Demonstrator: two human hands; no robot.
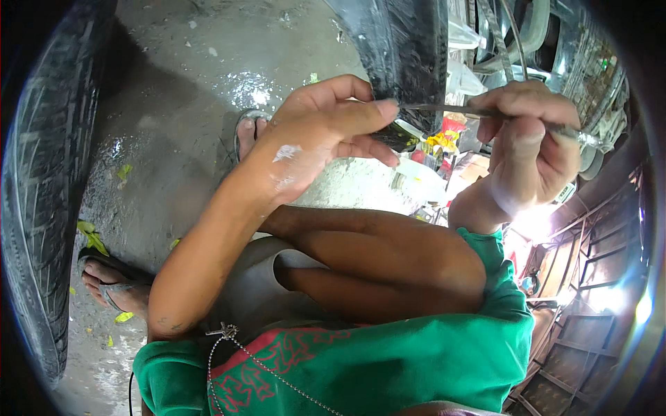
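My right hand (531, 142) is closed round a thin dark metal rod (444, 108) at the upper right. The rod runs nearly level to the left, and its paler, rough-looking end (590, 141) sticks out past my fist. At its narrow tip is my left hand (326, 128), with thumb and forefinger drawn together in a pinch and the lower fingers loosely stretched. What lies between thumb and forefinger is hidden. White smears mark the back of this hand. Just behind the rod's tip stands a black tyre (409, 55).
Another large tyre (48, 194) stands along the left edge. Wet grey concrete floor (173, 62) with scattered leaves (90, 238) lies between the tyres. Beyond my right hand are a coloured packet (444, 141), clear plastic (463, 78) and metal parts (531, 41). My bent knee (444, 260) is below my hands.
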